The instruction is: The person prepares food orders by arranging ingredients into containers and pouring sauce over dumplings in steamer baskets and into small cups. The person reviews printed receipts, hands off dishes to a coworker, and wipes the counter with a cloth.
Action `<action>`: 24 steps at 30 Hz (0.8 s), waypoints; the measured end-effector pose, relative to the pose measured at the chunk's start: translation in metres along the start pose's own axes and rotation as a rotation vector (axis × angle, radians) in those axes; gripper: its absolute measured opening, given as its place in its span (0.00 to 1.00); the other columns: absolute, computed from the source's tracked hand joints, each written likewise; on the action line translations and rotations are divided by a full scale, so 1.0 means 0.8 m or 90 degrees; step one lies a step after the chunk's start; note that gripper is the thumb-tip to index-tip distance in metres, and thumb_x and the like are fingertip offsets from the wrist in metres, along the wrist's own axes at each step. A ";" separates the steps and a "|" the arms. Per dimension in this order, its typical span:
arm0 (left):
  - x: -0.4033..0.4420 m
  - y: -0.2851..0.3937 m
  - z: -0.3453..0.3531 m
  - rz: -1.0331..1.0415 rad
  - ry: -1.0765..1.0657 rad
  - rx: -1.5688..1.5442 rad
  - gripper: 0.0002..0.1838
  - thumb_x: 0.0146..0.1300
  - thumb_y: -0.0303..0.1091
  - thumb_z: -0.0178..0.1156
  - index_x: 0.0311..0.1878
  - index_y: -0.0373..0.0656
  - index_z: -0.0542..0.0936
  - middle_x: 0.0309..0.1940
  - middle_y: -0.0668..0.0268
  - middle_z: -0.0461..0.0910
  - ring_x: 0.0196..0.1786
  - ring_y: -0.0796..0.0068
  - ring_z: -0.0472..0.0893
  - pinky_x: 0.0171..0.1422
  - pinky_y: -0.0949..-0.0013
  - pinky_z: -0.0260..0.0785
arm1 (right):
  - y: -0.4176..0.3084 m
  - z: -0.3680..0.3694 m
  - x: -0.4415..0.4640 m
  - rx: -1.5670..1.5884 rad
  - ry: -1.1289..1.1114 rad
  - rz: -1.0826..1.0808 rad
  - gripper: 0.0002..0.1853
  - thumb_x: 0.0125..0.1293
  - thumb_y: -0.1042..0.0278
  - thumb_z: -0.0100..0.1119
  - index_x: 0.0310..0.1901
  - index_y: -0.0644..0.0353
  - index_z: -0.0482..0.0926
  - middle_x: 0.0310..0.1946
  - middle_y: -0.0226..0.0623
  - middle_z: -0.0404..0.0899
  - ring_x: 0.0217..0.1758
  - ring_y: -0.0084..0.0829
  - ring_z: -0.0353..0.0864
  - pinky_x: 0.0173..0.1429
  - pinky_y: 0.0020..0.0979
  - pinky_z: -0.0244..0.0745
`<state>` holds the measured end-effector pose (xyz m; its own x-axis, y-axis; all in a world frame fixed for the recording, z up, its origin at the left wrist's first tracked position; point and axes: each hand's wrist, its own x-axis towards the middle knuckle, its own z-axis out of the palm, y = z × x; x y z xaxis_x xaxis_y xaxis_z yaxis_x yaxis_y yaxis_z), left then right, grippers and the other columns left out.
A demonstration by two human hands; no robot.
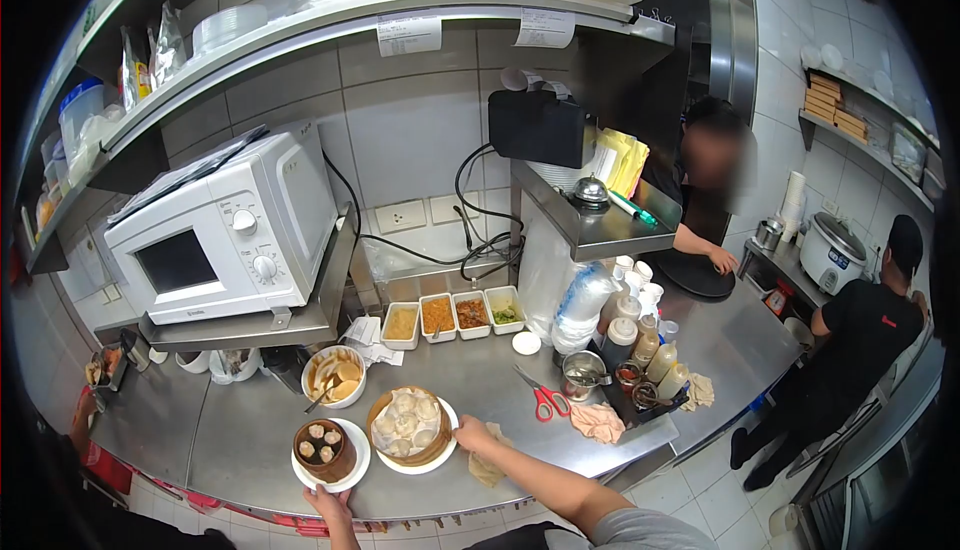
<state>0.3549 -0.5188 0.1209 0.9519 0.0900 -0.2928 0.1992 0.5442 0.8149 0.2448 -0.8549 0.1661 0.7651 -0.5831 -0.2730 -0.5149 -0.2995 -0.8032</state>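
My left hand (pixel 328 503) grips the near rim of a white plate (pixel 358 462) at the counter's front edge. On that plate stands a small dark bamboo steamer (pixel 325 466) with several dumplings (pixel 320 437) inside. My right hand (pixel 474 435) is closed on the right rim of a second white plate (pixel 447 458), under a larger, lighter bamboo steamer (pixel 410 440) filled with pale dumplings (pixel 405 415). A beige cloth (pixel 490 462) lies just below my right hand. Behind the small steamer sits a white bowl (pixel 335 375) with brown sauce and a spoon.
Several filling trays (pixel 438 318) line the wall. Red scissors (pixel 548 403), a metal cup (pixel 583 375), a pink cloth (pixel 597 422) and sauce bottles (pixel 620 335) stand right. A microwave (pixel 225 225) sits left. One co-worker touches a black tray (pixel 697 275); another person (pixel 860 330) stands farther right.
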 end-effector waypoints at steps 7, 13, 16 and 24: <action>-0.043 0.015 -0.014 0.014 -0.011 -0.011 0.23 0.70 0.33 0.41 0.66 0.51 0.50 0.59 0.53 0.64 0.52 0.53 0.76 0.45 0.48 0.78 | -0.044 0.015 -0.025 0.362 0.029 0.135 0.18 0.63 0.71 0.45 0.55 0.61 0.61 0.44 0.45 0.74 0.37 0.43 0.81 0.30 0.39 0.83; -0.006 -0.004 -0.070 0.067 -0.002 -0.017 0.23 0.68 0.31 0.44 0.65 0.47 0.53 0.58 0.51 0.65 0.53 0.49 0.76 0.42 0.45 0.79 | -0.020 0.036 -0.010 0.485 -0.044 0.097 0.20 0.64 0.73 0.43 0.58 0.57 0.60 0.47 0.46 0.72 0.40 0.39 0.81 0.26 0.37 0.82; -0.086 0.055 -0.022 0.048 0.020 0.018 0.30 0.68 0.30 0.46 0.70 0.44 0.47 0.67 0.47 0.51 0.62 0.42 0.65 0.59 0.39 0.66 | -0.002 0.038 -0.012 0.525 -0.074 0.100 0.20 0.65 0.72 0.43 0.59 0.56 0.59 0.45 0.44 0.73 0.36 0.37 0.82 0.27 0.37 0.82; -0.123 0.106 -0.039 0.120 -0.059 0.192 0.27 0.68 0.31 0.43 0.67 0.41 0.47 0.59 0.39 0.61 0.48 0.42 0.76 0.36 0.51 0.82 | 0.011 -0.051 -0.098 0.704 -0.176 0.048 0.17 0.70 0.70 0.42 0.59 0.54 0.60 0.41 0.41 0.74 0.34 0.36 0.82 0.32 0.41 0.84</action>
<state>0.2710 -0.4559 0.2029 0.9928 0.0817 -0.0880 0.0647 0.2531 0.9653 0.1645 -0.8427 0.2018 0.8762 -0.3446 -0.3370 -0.0445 0.6383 -0.7685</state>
